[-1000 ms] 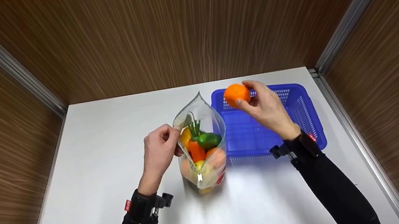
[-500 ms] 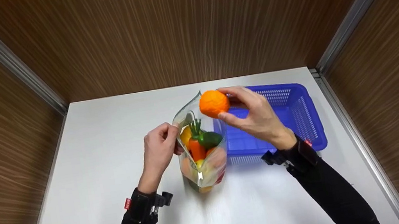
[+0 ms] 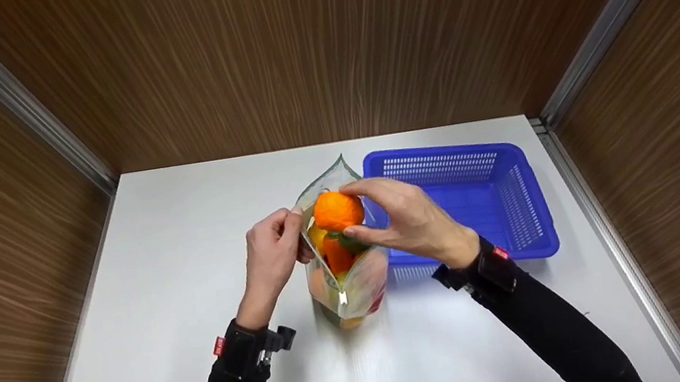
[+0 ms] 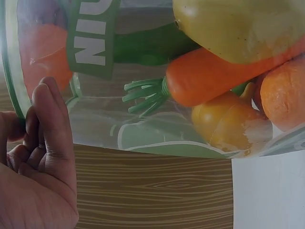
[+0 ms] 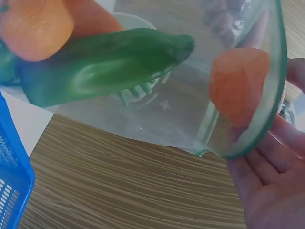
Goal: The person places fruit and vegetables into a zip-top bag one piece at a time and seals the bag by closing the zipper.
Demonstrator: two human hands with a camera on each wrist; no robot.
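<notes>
- The right hand (image 3: pixel 409 224) is gripping an orange fruit (image 3: pixel 337 210) between thumb and fingertips, holding it right at the mouth of the clear zip bag (image 3: pixel 354 283).
- The left hand (image 3: pixel 272 255) is pinching the bag's left rim, fingers curled on the edge, holding the mouth open; in the left wrist view the fingers (image 4: pixel 47 124) are lying against the green rim of the bag.
- The bag is standing upright on the white worktop (image 3: pixel 160 298), just left of the blue basket (image 3: pixel 517 205) and touching or nearly touching the basket's near-left corner.
- Inside the bag: a carrot (image 4: pixel 214 78) with green top, a green vegetable (image 5: pixel 105 64), a yellow piece (image 4: pixel 238 24), and other orange pieces lower down. The bag is looking well filled; the fruit is sitting on top of the pile rather than down in it.
- The basket is showing nothing inside from the head view.
- Step in hand, as judged: loading the orange fruit into the bag, at the point of entry.
- Next move is likely calling for pushing the fruit down past the rim or easing the grip so it is settling on the carrot and green vegetable, with the left hand holding the mouth wide and the bag steady against tipping.
</notes>
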